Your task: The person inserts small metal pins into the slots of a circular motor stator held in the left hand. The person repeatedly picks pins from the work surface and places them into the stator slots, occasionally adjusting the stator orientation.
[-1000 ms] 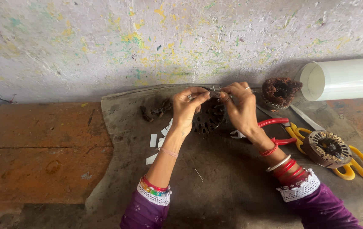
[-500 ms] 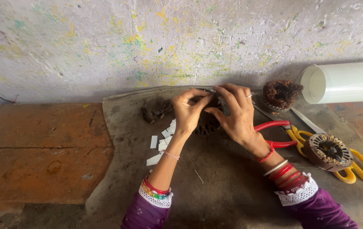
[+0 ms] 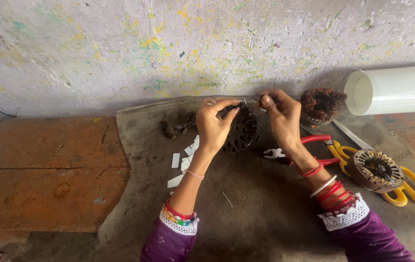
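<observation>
Dark stator (image 3: 240, 132) betw. both hands (image 3: 246, 119).

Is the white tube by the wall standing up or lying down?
Lying down: the white tube rests on its side, its open round end facing left toward the hands.

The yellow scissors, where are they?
In the head view, the yellow scissors lie on the right of the grey mat, partly under a round metal ring, beside the red pliers.

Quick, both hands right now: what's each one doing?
Left hand: closed on the dark round motor core, gripping its left edge.
Right hand: fingers pinched together at the core's top; what they pinch cannot be told.
</observation>
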